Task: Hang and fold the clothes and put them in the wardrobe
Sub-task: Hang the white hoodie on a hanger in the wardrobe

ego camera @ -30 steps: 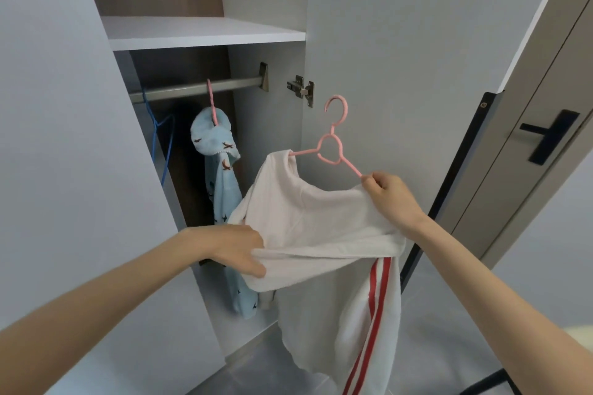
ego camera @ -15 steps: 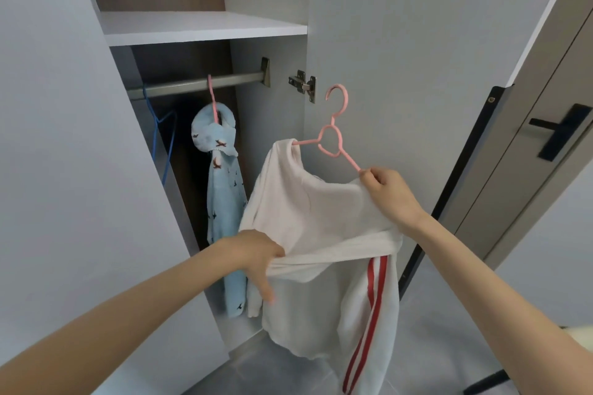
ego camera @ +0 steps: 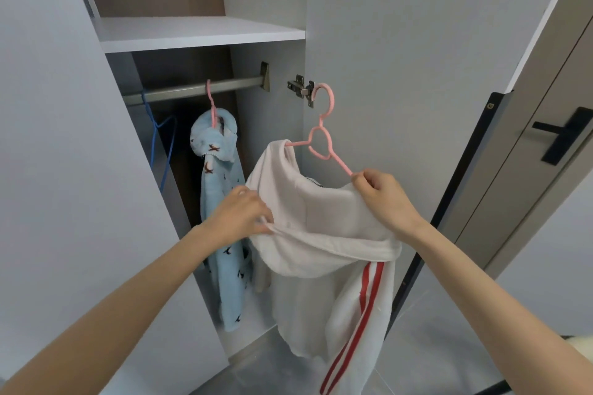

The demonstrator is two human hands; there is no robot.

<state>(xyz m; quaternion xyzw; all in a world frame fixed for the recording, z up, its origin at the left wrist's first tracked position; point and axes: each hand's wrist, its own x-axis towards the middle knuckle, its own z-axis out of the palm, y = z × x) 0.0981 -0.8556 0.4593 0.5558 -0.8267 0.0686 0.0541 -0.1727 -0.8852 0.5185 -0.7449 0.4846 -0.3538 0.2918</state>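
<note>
Fingers (ego camera: 363, 177) of the right hand (ego camera: 383, 202) pinch the lower end of the pink hanger (ego camera: 321, 138), whose other arm is tucked inside the white top (ego camera: 324, 234) just left of them. The left hand (ego camera: 239, 218), below and left again, grips the top's bunched hem in curled fingers. The step looks like seating the top on the hanger: best to draw the cloth over the bare arm by the right fingers, level both shoulders, then lift the hook to the rail (ego camera: 192, 90) up and left, beside the blue garment (ego camera: 221, 212) hanging there. Both forearms reach forward, backs of the hands toward the camera, right hand higher than the left.
</note>
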